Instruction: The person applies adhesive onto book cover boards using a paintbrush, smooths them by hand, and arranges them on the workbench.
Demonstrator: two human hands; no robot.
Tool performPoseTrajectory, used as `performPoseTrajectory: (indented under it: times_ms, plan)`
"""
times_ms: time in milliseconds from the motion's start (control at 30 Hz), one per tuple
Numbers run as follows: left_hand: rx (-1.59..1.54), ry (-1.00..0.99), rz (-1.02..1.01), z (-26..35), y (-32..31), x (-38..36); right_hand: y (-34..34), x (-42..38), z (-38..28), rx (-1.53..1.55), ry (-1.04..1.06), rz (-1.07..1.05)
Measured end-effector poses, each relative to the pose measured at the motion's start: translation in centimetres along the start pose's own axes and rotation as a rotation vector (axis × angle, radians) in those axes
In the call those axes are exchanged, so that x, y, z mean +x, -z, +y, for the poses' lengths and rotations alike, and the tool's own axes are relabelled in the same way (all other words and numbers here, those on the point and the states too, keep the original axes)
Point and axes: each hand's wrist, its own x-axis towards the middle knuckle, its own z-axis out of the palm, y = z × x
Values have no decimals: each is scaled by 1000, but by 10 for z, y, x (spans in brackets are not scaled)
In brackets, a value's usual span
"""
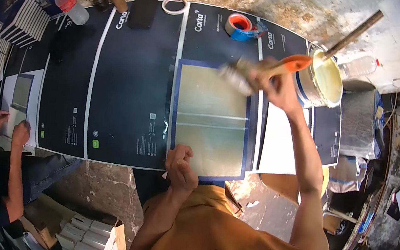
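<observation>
My right hand (277,87) grips a wide brush (290,65) with an orange handle. Its blurred bristles hover over the upper right part of a taped beige panel (214,96), which has a blue border and two pale lines across it. My left hand (182,167) is curled at the panel's lower left corner; whatever its fingers may hold is hidden. Just right of the brush, a white bucket (326,81) of pale paste stands with a stick (354,34) leaning in it. Black Carta sheets (131,84) lie under the panel.
Tape rolls (238,24), a white ring (174,6), a black case (144,11) and a water bottle (71,6) stand along the back. Stacked books (24,20) are at left. A co-worker's hands (21,133) touch a small panel (22,92). White paper (279,141) lies right.
</observation>
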Motion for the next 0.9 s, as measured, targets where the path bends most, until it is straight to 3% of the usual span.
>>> performPoseTrajectory:
  times_ms: [133,167,233,300,367,400,433,500,633,700,733,767,833,867,900]
  plan:
    - [16,40,-27,1,2,-2,6,24,15,-175,-68,44]
    - [17,57,-25,1,1,-1,15,30,10,-291,-151,-30]
    - [16,51,-23,0,1,2,-3,34,-19,107,-93,-40]
    - [16,38,-42,-1,2,1,-33,40,-34,192,120,-332]
    - [10,20,-42,-3,0,1,-58,63,-30,70,196,-343]
    - [13,18,-44,-3,0,2,-65,88,-21,95,141,-480]
    - [17,18,-44,-1,0,3,-73,108,-13,134,171,-382]
    - [25,23,-43,-1,3,1,-68,140,-11,-85,3,-343]
    - [7,26,-23,0,1,4,-72,126,-37,187,270,-217]
    - [-2,25,-9,0,-1,1,-68,104,-49,134,217,-422]
    - [-3,18,-3,-2,-3,1,-57,97,-35,-214,261,-422]
    - [-1,13,3,-4,-2,-3,-57,95,-19,-89,163,-325]
    - [-104,135,-30,-8,0,-9,-38,83,-6,-256,260,23]
    - [-150,197,-29,-9,3,-8,-22,70,-13,-253,226,55]
    - [-414,346,-6,-4,12,-1,-13,51,-34,-188,179,77]
